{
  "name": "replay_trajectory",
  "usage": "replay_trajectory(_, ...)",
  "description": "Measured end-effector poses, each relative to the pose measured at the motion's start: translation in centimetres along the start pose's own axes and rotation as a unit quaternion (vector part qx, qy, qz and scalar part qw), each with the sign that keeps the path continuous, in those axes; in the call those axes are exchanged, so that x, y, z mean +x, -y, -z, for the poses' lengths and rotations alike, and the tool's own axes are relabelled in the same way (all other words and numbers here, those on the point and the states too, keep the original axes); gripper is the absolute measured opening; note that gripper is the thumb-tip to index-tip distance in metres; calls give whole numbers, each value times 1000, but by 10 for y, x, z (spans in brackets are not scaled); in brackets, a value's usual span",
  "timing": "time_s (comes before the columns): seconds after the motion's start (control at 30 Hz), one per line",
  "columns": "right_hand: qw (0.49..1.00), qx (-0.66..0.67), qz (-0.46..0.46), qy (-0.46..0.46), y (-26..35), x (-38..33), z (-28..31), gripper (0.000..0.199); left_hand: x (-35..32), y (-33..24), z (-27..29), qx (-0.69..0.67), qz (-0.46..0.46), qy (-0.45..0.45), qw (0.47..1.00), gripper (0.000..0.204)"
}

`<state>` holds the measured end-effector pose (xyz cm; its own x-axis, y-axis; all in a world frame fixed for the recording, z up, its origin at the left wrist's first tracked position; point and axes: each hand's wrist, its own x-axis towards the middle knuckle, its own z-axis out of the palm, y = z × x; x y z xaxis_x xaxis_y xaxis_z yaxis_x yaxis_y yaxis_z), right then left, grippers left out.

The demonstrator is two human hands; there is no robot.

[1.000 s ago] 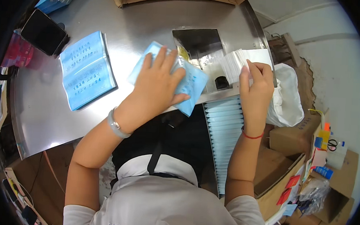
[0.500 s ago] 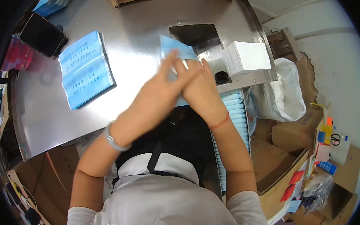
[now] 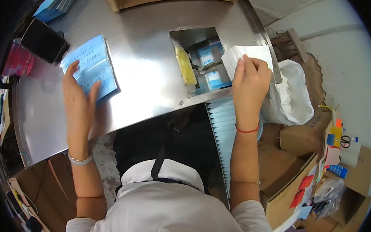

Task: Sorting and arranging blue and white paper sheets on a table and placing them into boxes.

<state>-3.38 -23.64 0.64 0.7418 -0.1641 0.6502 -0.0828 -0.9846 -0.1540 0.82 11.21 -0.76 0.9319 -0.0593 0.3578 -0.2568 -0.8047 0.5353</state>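
While spread flat to pin blue packets (image 3: 90, 71) near the surface's (image 3: 145, 71) left edge, left hand (image 3: 79, 103); right hand (image 3: 250, 84) fingers pinched on white stack (image 3: 246, 57) at right edge.

We wear a white short-sleeved shirt (image 3: 167, 208) under a dark apron strap (image 3: 159, 160), a silver bracelet (image 3: 79, 159) on our left wrist, and a red string (image 3: 246, 130) on the right.

A steel counter (image 3: 145, 71) with a rectangular cut-out fills the top; a pale wall (image 3: 346, 62) stands right, cardboard boxes (image 3: 298, 140) stacked below it on the floor
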Motion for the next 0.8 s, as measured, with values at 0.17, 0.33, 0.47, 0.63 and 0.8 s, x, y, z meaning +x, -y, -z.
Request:
replay_trajectory(0.17, 990, 109, -62, 69, -10, 6, 19, 22, 0, 22, 12, 212, 8, 87, 973, 27)
replay_trajectory(0.33, 992, 86, 36, 80, -37, 14, 18, 33, -18, -71, -46, -5, -212, 108, 971, 25)
replay_trajectory(0.47, 997, 72, -11, 33, -20, 9, 22, 36, -31, -84, -71, -32, -227, 128, 965, 38)
replay_trajectory(0.63, 906, 281, 236, 209, 86, -61, 11, 30, -15, -66, -47, 18, -248, 151, 957, 52)
replay_trajectory(0.8, 947, 162, 210, 180, 92, -23, -19, 23, -27, -72, -52, -54, -198, 111, 972, 42)
